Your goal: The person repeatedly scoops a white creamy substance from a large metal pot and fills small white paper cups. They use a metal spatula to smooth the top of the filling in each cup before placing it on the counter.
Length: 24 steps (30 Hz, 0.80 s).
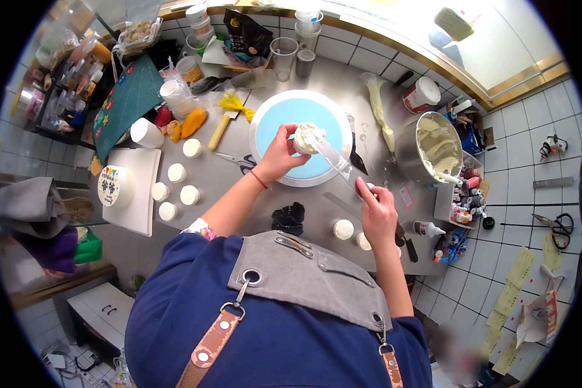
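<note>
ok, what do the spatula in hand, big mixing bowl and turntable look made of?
Spatula: likely steel, smooth; its thin blade has a bright sheen.
Mixing bowl: probably stainless steel, satin; grey wall with soft highlights.
Turntable: silvery rim suggests metal; flat, even blue top could be plastic or a coating, can't tell.

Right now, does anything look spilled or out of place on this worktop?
Yes, slightly: small pale flecks dot the metal worktop left of the steel bowl, perhaps stray cream. A crumpled black item also lies near the apron, looking casually dropped; I can't tell what it is.
</note>
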Motion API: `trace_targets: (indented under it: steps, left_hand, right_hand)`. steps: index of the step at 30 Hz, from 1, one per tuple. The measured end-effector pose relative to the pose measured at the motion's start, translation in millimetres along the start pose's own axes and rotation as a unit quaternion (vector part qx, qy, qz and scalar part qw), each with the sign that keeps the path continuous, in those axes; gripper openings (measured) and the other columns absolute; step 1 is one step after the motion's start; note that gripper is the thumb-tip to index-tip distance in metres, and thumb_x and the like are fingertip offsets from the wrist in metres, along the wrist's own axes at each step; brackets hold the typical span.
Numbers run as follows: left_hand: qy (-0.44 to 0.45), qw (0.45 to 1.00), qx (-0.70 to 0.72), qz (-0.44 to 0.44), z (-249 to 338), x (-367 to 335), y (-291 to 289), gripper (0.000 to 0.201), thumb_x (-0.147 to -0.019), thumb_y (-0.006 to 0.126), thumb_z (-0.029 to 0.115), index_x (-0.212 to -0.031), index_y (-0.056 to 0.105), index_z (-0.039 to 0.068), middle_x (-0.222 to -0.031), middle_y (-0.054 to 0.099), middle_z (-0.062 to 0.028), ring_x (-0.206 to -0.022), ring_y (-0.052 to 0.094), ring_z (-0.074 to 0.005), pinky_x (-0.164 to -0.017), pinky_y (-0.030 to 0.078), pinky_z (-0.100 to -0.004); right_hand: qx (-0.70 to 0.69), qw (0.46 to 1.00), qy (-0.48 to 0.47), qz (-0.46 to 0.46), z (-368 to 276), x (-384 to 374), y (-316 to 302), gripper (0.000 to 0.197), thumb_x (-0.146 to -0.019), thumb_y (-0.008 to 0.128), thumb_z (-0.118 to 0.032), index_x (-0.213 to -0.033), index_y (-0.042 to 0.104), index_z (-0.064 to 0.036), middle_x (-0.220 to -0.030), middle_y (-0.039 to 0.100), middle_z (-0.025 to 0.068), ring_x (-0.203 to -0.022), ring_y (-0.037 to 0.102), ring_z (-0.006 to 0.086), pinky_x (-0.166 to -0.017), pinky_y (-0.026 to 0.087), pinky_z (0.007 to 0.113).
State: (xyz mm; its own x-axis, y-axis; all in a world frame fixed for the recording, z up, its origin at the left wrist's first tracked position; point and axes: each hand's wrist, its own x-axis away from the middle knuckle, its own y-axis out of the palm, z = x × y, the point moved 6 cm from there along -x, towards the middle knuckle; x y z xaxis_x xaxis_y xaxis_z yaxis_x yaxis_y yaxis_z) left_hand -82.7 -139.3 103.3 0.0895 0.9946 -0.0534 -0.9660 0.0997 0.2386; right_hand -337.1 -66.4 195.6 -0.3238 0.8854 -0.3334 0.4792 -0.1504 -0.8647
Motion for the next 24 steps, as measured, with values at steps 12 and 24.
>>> trace_targets:
  steps: [12, 24]
  left_hand:
    - [-0.038, 0.827, -0.525, 0.199, -37, -13, -35, 0.076, -0.06, 0.086, 0.04, -0.124, 0.055, 0.013, -0.128, 0.057, -0.0031, -0.132, 0.04, -0.0242, -0.107, 0.025, -0.0453]
    - [-0.256, 0.939, 0.056, 0.223, -126, 65, -125, 0.038, -0.095, 0.063, 0.023, -0.129, 0.053, 0.008, -0.117, 0.063, -0.002, -0.107, 0.057, -0.0129, -0.093, 0.046, -0.0326]
  right_hand:
    - [0.04, 0.999, -0.01, -0.022, 33, -13, 101, 0.06, -0.078, 0.06, 0.002, -0.129, 0.063, -0.029, -0.096, 0.057, 0.0059, -0.087, 0.058, 0.0256, -0.071, 0.053, 0.04]
    - [0.048, 0.998, 0.003, -0.035, 19, -12, 97, 0.055, -0.08, 0.059, 0.0, -0.128, 0.064, -0.0266, -0.098, 0.057, 0.0066, -0.091, 0.058, 0.0266, -0.075, 0.053, 0.04]
